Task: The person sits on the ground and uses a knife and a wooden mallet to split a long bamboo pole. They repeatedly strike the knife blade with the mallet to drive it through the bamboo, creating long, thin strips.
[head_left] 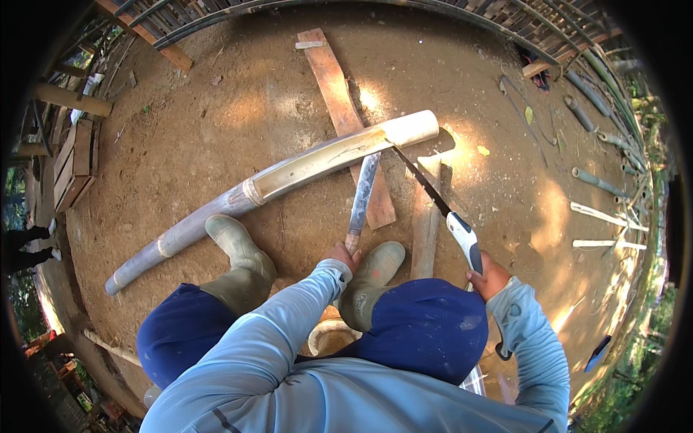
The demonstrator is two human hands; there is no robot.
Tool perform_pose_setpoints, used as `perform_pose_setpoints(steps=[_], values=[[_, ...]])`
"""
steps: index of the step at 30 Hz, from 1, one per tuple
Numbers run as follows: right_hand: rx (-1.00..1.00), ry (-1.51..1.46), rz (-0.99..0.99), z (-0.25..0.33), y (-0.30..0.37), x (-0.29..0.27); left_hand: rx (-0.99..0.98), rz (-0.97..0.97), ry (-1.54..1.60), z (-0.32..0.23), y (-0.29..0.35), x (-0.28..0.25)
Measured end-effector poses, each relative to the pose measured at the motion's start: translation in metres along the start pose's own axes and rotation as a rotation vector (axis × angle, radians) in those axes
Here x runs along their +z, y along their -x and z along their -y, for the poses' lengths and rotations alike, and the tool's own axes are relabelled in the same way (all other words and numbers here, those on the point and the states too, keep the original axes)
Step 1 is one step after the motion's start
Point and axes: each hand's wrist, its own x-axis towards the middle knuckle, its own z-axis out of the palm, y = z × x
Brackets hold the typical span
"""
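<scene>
A long bamboo pole (209, 211) lies slantwise across the ground before me, with a long stretch of its upper side cut away, so the pale inside shows. My left hand (345, 255) is closed round the wooden handle of a machete (363, 191), whose blade points away with its tip at the pole's near side. In my right hand (491, 278) is a pruning saw (462, 234) with a white and dark handle. Its dark blade reaches up and left, the tip at the end of the opening near the pole's right end.
Under the pole runs a reddish plank (333, 86). A split wooden piece (426, 224) lies by my right boot (375, 270); my left boot (242, 249) is near the pole. A wooden crate (76, 162) stands left, several bamboo lengths (598, 182) lie right, and a slatted fence (505, 25) bounds the far side.
</scene>
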Motion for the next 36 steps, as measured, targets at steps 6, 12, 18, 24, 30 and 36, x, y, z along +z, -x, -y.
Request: perform_pose_setpoints(steps=[6, 12, 18, 24, 30, 36], values=[[0.047, -0.101, -0.019, -0.083, -0.017, 0.061, 0.031, 0.018, -0.053, 0.011, -0.001, -0.004], [0.361, 0.002, 0.064, -0.18, -0.088, 0.214, 0.118, 0.067, -0.006, 0.009, 0.002, -0.017], [0.157, -0.042, 0.035, -0.138, -0.044, 0.152, 0.064, 0.037, -0.039, 0.015, -0.003, -0.01], [0.439, -0.734, 0.326, 0.055, 0.103, -0.087, 0.045, -0.055, 0.013, 0.013, -0.016, 0.004], [0.437, -0.426, -0.116, 0.023, 0.154, -0.059, 0.182, 0.0, 0.094, 0.017, -0.03, -0.001], [0.373, -0.14, -0.454, -0.196, 0.022, 0.151, 0.17, 0.073, 0.174, 0.01, -0.017, -0.02]])
